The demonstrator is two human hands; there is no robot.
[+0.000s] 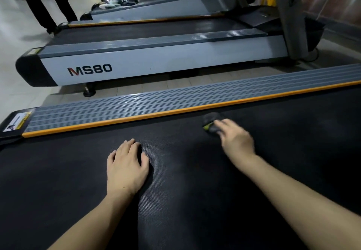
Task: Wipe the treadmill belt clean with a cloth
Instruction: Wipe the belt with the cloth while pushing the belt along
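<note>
While both arms reach over the treadmill belt [195, 181]:
Right hand [237, 140]: blurred; fingers pressing a dark cloth [212, 122] with a green patch onto the belt, near the orange edge strip [136, 118].
Left hand [127, 163]: flat on the belt, fingers relaxed, holding nothing.
Beyond: treadmill marked MS80 [89, 70].

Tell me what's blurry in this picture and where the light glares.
Head view: the right hand and dark cloth are smeared by motion; the left hand on the belt is sharp; pale glare streaks the grey side rail; straight treadmill edges bow from the wide-angle lens.
</note>
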